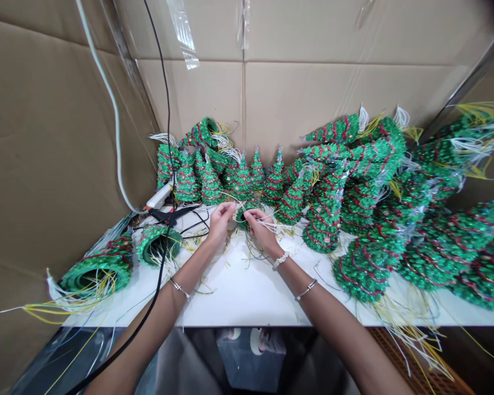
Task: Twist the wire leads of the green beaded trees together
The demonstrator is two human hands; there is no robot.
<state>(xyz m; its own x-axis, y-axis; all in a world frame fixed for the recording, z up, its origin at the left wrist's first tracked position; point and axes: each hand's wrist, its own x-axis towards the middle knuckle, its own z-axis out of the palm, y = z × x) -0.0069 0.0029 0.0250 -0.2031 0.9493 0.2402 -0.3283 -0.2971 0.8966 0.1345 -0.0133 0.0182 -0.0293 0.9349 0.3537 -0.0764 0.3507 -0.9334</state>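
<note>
Head view: left hand [220, 224], right hand [263, 230] grips clenched on white wires [274, 224] of small green sequin tree [241, 218].

Brown cardboard sheets [313, 93] and black cable [167, 99]

Table: a white table [239, 299]
Far side: small green trees [239, 181] standing in a row
Left: two green trees [96, 271] on their sides, a glue gun [158, 197]
Right: big green trees [370, 263] in a heap
Here and there: bits of thin wire [195, 241]
</note>
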